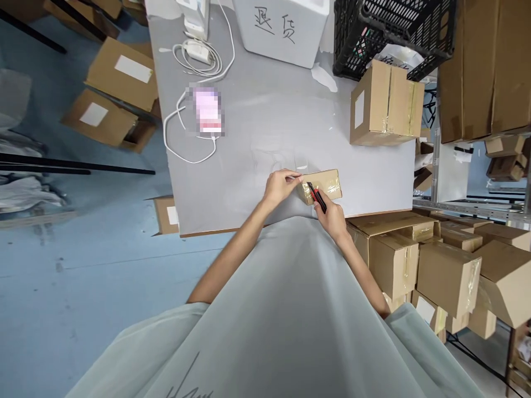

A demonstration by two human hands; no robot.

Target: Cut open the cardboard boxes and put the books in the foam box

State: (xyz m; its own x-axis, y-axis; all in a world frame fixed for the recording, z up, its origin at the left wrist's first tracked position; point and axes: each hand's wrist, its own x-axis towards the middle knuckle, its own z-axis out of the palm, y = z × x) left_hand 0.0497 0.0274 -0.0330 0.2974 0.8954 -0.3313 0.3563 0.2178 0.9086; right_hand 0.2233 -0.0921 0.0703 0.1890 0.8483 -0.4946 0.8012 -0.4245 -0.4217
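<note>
A small taped cardboard box (pixel 329 181) lies near the front edge of the grey table (pixel 265 124). My right hand (pixel 333 216) is closed around a black and red box cutter (pixel 317 197). The cutter's tip is over the clear tape at the box's left end. On the other side, my left hand (pixel 280 187) has thumb and fingers pinched together at the box's upper left corner. The exact spot under those fingertips is too small to make out.
Beyond the hands are a phone (pixel 208 110) on a white cable, a lettered white bin (pixel 286 33) and a black crate (pixel 357 41). A larger carton (pixel 379 108) stands at the table's right. Stacked cartons (pixel 448 271) fill the floor on the right.
</note>
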